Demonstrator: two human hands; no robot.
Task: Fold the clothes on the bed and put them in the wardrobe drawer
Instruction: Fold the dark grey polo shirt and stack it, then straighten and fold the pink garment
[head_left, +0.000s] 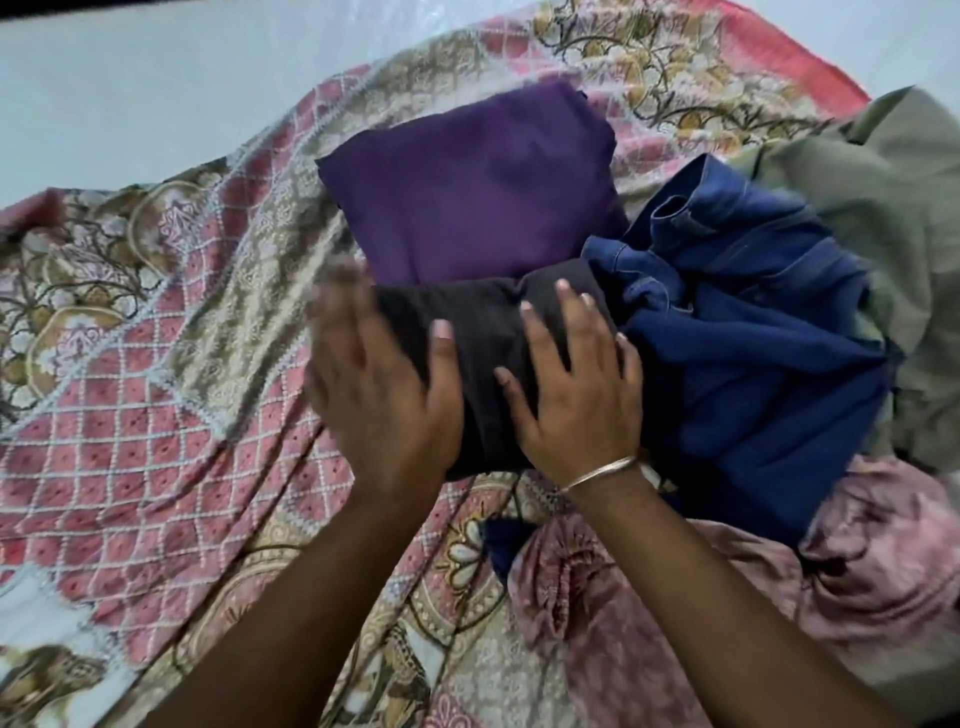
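the bed (156, 364), under a pink and gold patterned cover, fills most of the frame. at the right edge lies an olive garment (883, 208), and at the lower right a crumpled dusty-pink garment (779, 597). just left of the olive one, right of centre, sits a bunched blue denim garment (753, 338). above centre is a purple garment (467, 192), already folded into a flat rectangle. touching its lower edge, at the centre, is a smaller dark brown garment (488, 332), folded into a compact bundle with the denim pressing against its right side.

the left hand (379, 384) lies on the bundle's left end, fingers straight and blurred with motion, thumb over the top. the right hand (571, 384), a thin bangle at the wrist, rests flat and spread on its right half. neither hand pinches the cloth.

the step looks like pressing and smoothing the last fold. to do it well, keep both palms flat, sweep outward to push out air and creases, and square the edges before lifting. the drawer is not in view.
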